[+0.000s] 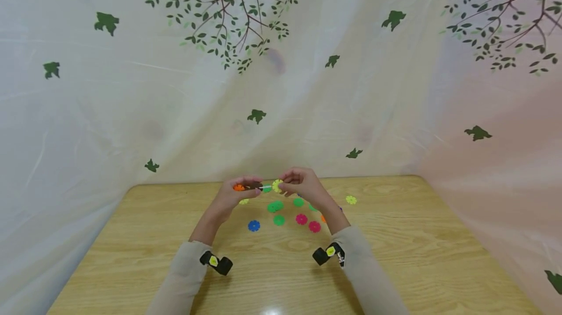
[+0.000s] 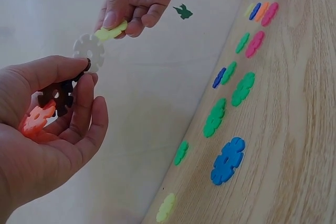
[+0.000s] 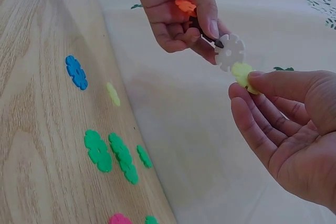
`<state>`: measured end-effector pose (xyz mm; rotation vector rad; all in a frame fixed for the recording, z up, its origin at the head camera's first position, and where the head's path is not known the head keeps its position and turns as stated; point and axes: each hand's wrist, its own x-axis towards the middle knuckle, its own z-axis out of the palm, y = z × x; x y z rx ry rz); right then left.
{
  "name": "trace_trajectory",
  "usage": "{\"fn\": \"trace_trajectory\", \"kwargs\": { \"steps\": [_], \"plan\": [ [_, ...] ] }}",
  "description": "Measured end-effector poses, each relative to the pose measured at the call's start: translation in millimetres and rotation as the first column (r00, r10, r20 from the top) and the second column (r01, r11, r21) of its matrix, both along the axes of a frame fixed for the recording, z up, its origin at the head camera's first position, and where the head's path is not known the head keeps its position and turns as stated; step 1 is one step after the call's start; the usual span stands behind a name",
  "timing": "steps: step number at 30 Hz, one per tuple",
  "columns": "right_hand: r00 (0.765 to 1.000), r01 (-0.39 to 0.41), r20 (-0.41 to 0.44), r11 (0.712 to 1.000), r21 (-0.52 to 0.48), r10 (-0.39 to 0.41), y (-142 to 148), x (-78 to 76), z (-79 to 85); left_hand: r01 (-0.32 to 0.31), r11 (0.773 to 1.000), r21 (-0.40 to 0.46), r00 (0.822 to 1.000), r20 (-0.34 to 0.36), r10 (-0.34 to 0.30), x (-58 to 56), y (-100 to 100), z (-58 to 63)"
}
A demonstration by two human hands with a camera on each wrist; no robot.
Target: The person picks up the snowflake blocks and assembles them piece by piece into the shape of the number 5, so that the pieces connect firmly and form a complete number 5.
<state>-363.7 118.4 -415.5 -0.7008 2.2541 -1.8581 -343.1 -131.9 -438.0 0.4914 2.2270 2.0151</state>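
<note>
My left hand (image 2: 58, 150) holds a short chain of notched plastic discs. In it are an orange disc (image 2: 38, 119) near the palm, a dark brown disc (image 2: 50, 97) and a white disc (image 2: 86, 48) at the far end. Thumb and fingers pinch the chain close to the white disc. Between the thumb and fingers of my right hand (image 3: 304, 124) is a yellow disc (image 3: 242, 74). Its edge meets the rim of the white disc; how deep the notches sit in each other I cannot tell. Both hands are raised above the far part of the table.
Loose discs lie on the wooden table (image 1: 175, 237) below the hands: a blue disc (image 1: 253, 226), several green discs (image 1: 278, 220), pink discs (image 1: 314, 226) and a yellow one (image 1: 351, 200) at right. A printed curtain (image 1: 197, 125) hangs behind the table's far edge.
</note>
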Motion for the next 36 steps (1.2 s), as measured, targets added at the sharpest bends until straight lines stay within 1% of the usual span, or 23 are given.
{"fn": "trace_trajectory", "kwargs": {
  "steps": [5,13,18,21,23,29,36],
  "plan": [
    [1.0,-0.004,0.003,1.0,0.011,0.004,-0.5,0.7,0.0,0.004,1.0,0.006,1.0,0.0,-0.004,-1.3,0.5,-1.4],
    [1.0,-0.008,-0.004,1.0,0.018,0.008,-0.9,2.6,0.5,0.05,0.998,0.03,0.998,0.022,-0.051,-0.4,1.9,-0.6],
    [0.999,-0.004,-0.037,1.0,0.019,0.005,-0.8,3.4,1.0,0.088,0.992,0.095,0.993,0.07,-0.095,1.3,2.9,1.3],
    [0.998,-0.008,-0.059,1.0,0.009,0.009,-0.8,3.9,1.1,0.102,0.989,0.107,0.99,0.083,-0.111,2.2,3.6,1.9],
    [0.998,-0.011,-0.068,1.0,0.004,0.012,-1.0,4.1,1.1,0.104,0.99,0.101,0.991,0.079,-0.112,2.6,4.2,1.8],
    [0.998,-0.012,-0.067,1.0,-0.017,0.011,-3.7,2.9,-1.8,0.077,0.993,0.092,0.994,0.067,-0.083,2.9,6.4,1.9],
    [0.998,0.011,-0.063,0.998,-0.063,-0.015,-6.9,3.0,-4.9,-0.006,0.998,0.066,0.999,0.055,0.002,3.4,7.9,1.9]
  ]
}}
